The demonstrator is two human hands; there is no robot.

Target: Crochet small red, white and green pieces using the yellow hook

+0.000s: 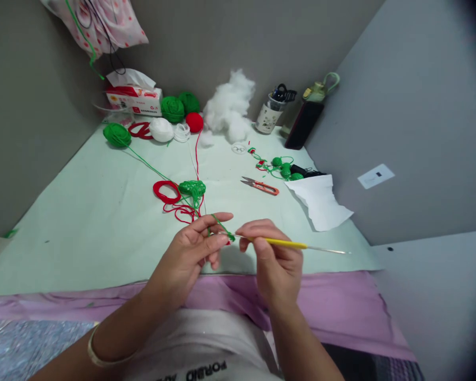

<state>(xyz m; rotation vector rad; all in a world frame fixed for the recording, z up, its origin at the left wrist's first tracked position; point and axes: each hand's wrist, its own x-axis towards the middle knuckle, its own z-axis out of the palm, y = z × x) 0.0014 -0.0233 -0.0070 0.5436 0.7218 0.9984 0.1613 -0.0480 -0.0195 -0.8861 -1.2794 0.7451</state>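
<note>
Between thumb and fingers, my left hand (196,243) pinches a small green and red crochet piece (230,237). Green yarn runs over its raised index finger. My right hand (275,259) grips a crochet hook (287,243) by its yellow handle, the far metal end pointing right. The hook's working tip meets the green stitches at my left fingertips. Just beyond my left hand lie a tangle of green yarn (192,189), a red yarn coil (167,192) and loose red strands.
Orange thread snips (261,186) and crumpled white paper (321,201) lie to the right. Behind are green yarn balls (172,109), a red ball (194,122), a white ball (161,129), white stuffing (230,106), a tissue pack (135,99), a pen cup (268,115) and a phone (304,125).
</note>
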